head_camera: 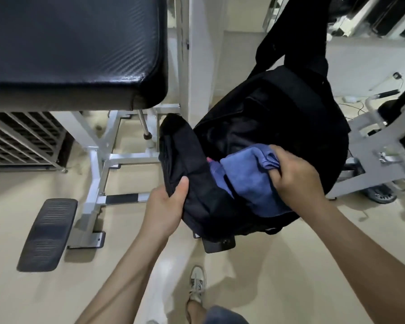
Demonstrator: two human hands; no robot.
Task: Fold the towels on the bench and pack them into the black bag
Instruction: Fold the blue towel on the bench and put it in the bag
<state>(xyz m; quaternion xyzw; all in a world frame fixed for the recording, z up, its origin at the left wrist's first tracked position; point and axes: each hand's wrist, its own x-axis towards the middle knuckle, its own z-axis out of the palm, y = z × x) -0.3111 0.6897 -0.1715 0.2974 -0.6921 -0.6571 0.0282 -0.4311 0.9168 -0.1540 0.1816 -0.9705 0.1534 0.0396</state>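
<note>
Blue and limp, the towel sits half inside the mouth of the black bag, which appears to hang by its straps just right of the padded bench. Our right hand curls its fingers round a bunched corner at the towel's upper edge. Our left hand grips the bag's loose front flap, thumb on top, holding the opening wide. We judge the towel light, soft and quick to lose its fold, so it is better taken across the whole bundle than by one corner, then pressed down flat. The bag looks soft-sided and likely to sag and swing; a grip on its rim close to the opening should steady it. No towel shows on the part of the bench we can see.
</note>
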